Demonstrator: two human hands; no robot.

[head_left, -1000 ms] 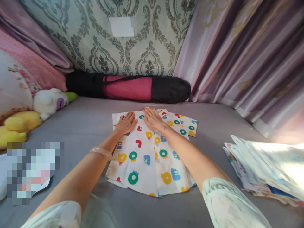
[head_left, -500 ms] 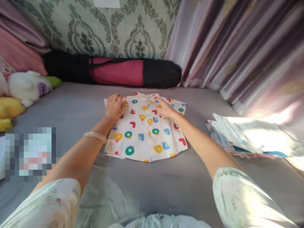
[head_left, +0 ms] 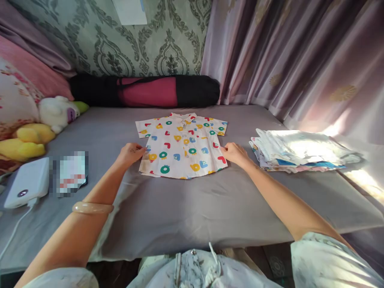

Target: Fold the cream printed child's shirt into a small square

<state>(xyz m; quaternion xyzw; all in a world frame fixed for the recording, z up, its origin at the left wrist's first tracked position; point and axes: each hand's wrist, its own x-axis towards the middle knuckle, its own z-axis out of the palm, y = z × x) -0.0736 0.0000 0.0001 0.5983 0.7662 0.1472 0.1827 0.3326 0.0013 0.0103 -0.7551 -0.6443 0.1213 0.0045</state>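
Note:
A small white short-sleeved shirt (head_left: 186, 148) with colourful printed shapes lies spread flat, collar away from me, on the grey sheet (head_left: 192, 212). At its left side edge, below the sleeve, my left hand (head_left: 132, 154) pinches the fabric between thumb and fingers. My right hand (head_left: 235, 153) pinches the opposite side edge at about the same height. Both sleeves lie spread outward. A pale bangle (head_left: 93, 208) circles my left forearm.
To the right lies a stack of folded clothes (head_left: 300, 150). A black and red long bag (head_left: 147, 91) runs along the wall. On the left are a white power bank (head_left: 28, 184) with a cable, a blurred-out flat object (head_left: 72, 174) and plush toys (head_left: 57, 114).
Both hands have moved from the shirt's upper part down to its side edges. The sleeves now show fully spread. My view has shifted, showing the power bank and the sheet's near edge.

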